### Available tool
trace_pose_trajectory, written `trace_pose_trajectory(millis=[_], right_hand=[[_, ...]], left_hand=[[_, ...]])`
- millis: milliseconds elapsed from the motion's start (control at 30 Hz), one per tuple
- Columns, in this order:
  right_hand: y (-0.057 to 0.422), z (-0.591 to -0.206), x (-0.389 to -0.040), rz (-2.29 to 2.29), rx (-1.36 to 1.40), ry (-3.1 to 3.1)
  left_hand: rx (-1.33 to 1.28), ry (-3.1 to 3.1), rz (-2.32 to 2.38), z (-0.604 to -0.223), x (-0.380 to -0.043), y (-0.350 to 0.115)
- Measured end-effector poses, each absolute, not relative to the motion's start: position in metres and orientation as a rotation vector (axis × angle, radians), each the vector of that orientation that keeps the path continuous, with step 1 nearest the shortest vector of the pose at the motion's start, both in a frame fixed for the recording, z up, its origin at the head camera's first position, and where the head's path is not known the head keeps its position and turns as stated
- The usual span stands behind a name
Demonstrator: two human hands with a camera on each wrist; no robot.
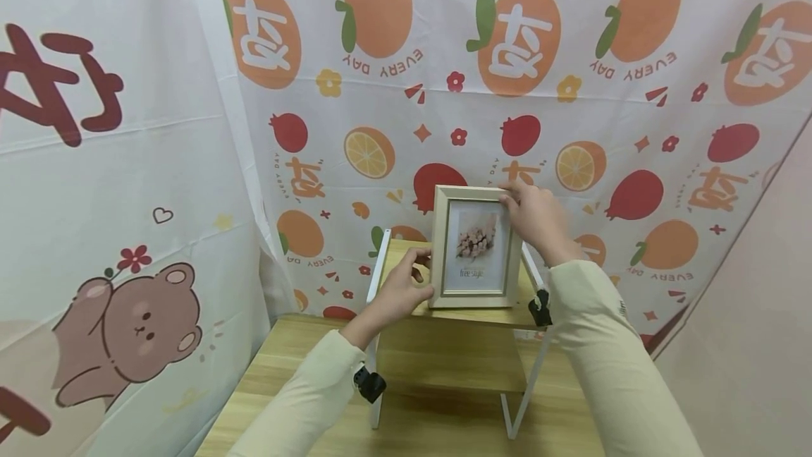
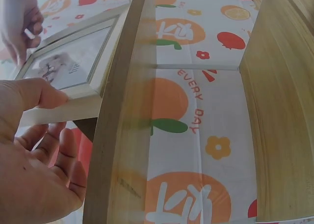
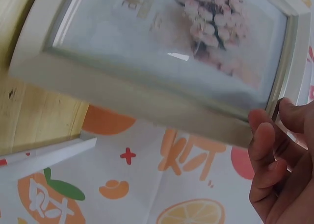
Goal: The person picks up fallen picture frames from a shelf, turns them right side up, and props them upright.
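Note:
A cream-coloured picture frame (image 1: 441, 252) with a flower print stands upright, leaning slightly, on the top board of a small wooden shelf stand (image 1: 412, 330). At its left side, low down, is my left hand (image 1: 401, 288); in the left wrist view the thumb (image 2: 46, 94) lies on the frame's edge with the fingers curled behind it. My right hand (image 1: 539, 217) pinches the upper right corner. In the right wrist view the thumb and fingertips (image 3: 265, 136) meet at that corner of the frame (image 3: 147, 106). The back of the frame is hidden.
White metal legs (image 1: 529, 390) carry the shelf stand, which has a lower board too. It stands on a wooden table (image 1: 304, 365). A fruit-print cloth (image 1: 444, 111) hangs close behind, and a bear-print cloth (image 1: 209, 182) hangs at the left. Black wrist cameras (image 1: 369, 383) sit on both sleeves.

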State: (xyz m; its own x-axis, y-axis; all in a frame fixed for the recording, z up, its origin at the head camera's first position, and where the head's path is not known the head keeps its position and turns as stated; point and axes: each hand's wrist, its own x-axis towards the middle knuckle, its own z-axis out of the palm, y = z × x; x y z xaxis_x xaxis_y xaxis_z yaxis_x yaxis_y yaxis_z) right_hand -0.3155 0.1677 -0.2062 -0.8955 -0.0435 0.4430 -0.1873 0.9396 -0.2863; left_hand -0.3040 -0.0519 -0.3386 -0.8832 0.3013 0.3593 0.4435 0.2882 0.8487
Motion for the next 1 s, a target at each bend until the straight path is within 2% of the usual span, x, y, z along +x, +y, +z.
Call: trace_pose_trajectory(millis=[1000], right_hand=[[0.187, -0.213, -0.312, 0.477, 0.139, -2.659]], left_hand=[[-0.67, -2.421, -1.685, -0.334, -0.31, -0.056]])
